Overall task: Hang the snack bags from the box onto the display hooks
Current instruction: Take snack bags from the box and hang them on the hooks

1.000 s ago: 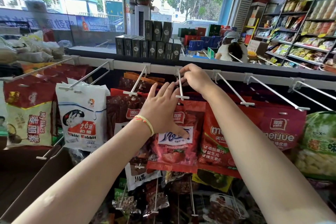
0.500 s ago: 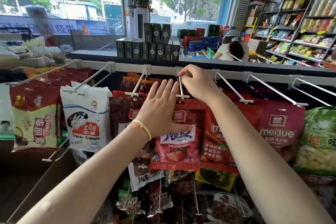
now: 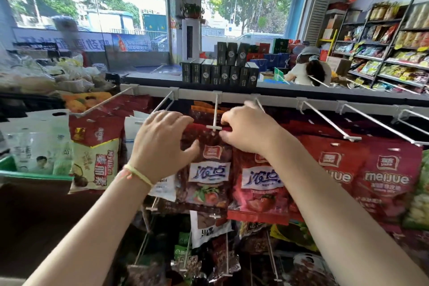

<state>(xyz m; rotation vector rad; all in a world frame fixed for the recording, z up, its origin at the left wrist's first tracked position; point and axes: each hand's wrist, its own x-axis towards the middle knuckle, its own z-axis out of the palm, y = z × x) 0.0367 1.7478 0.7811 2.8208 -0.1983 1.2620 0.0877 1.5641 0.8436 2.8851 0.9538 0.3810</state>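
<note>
A small shop, big windows ahead, stocked shelves (image 3: 380, 53) down the right wall, and right in front a white rail (image 3: 290, 101) carrying a row of long hooks with bags hanging in ranks below. On the far side of the rack a person (image 3: 310, 69) sits with their back to us. Both arms reach in at the middle of the rack. The dark red bag (image 3: 206, 169) is up at the tip of the centre hook (image 3: 215, 115), its top edge right under the hook's crossbar, the bag hanging long-axis down. Left hand (image 3: 160, 146) grips the bag's upper left edge, fingers curled over the top and thumb underneath. Right hand (image 3: 246, 130) pinches the top right corner just beside the crossbar. The hook runs straight back from the tip toward the rail, so the way on looks to be away from the person, along that rod. Right hand sits nearer the tip and looks best placed to guide the hole; whether the hole is already threaded I can't tell, fingers cover it. Just to the right hangs a brighter red bag (image 3: 260, 183) on the next hook. No box clearly in view.
</note>
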